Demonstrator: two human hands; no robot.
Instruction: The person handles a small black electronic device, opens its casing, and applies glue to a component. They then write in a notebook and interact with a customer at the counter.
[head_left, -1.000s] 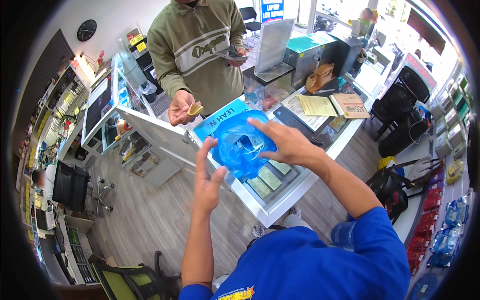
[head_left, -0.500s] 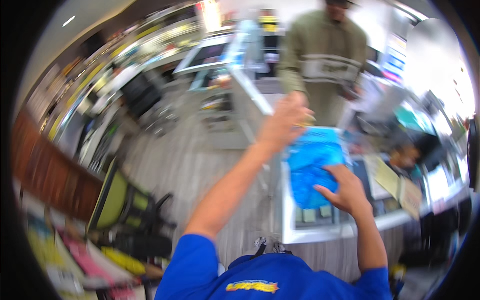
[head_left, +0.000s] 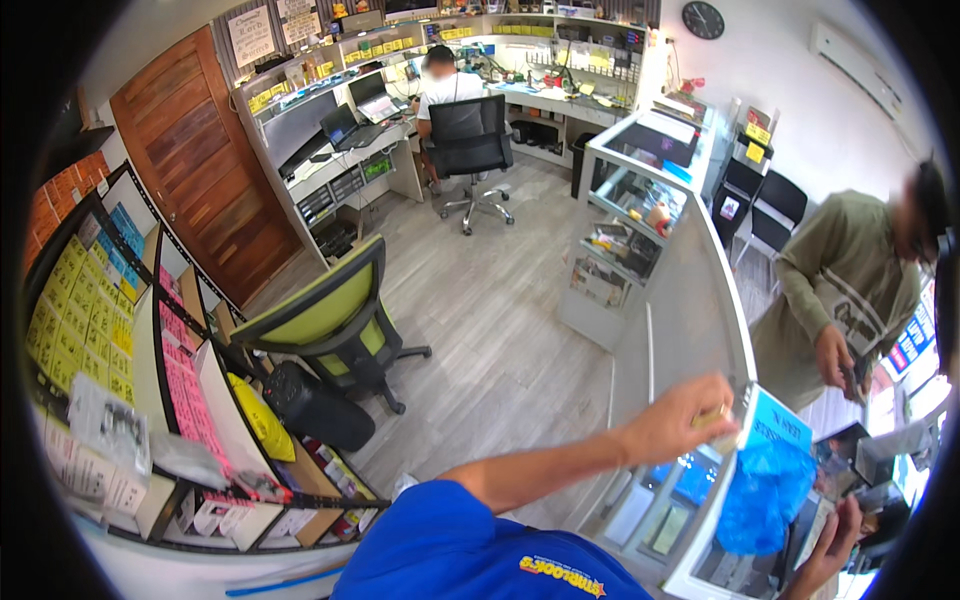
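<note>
My left hand (head_left: 685,415) is closed around a small yellowish thing (head_left: 711,414), too small to name, above the near end of the glass counter. Just beyond it lies a bright blue sheet (head_left: 775,425) with print on it. A crumpled blue plastic bag (head_left: 765,500) rests on the counter (head_left: 685,580), partly over that sheet. Beside the bag, at the lower right, my right hand (head_left: 832,545) is open with its fingers stretched out. I see nothing in it.
Across the counter stands a person in an olive top (head_left: 850,270), holding a dark phone-like thing. A green office chair (head_left: 335,320) and a black bin-like cylinder (head_left: 318,405) stand left. Another person sits at the far workbench (head_left: 455,95). Shelves with coloured tags (head_left: 80,310) line the left.
My view has swung left, so the counter and bag now sit farther right. The person's hand, earlier close to my left hand, is now apart from it. My left hand has drawn back.
</note>
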